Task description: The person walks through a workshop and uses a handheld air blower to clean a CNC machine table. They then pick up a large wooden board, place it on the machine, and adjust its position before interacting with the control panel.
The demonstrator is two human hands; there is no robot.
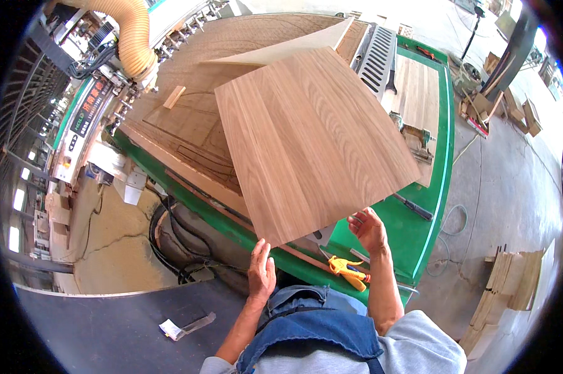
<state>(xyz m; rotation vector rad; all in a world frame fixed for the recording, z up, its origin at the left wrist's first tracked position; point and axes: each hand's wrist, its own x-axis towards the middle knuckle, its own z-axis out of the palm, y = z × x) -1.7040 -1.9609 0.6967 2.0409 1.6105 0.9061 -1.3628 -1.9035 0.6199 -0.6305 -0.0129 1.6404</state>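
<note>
A large square wooden board (316, 146) with brown grain is in front of me, above the machine bed, its near edge toward my body. At its near left corner, my left hand (261, 272) is closed on the edge, fingers close together. My right hand (369, 230) grips the near edge further right, fingers curled and partly hidden by the board. Just below my right hand, a yellow air blow gun (347, 271) lies on the green frame of the bed. A tool with a black handle (413, 207) rests by the board's right corner.
The worn, grooved bed (188, 137) carries a pale thin sheet (288, 47) and a small wood block (174, 96). A machine head with a ribbed hose (135, 53) stands at the left. Black cables (179, 243) hang below the frame. Stacked panels (502, 290) stand at the right.
</note>
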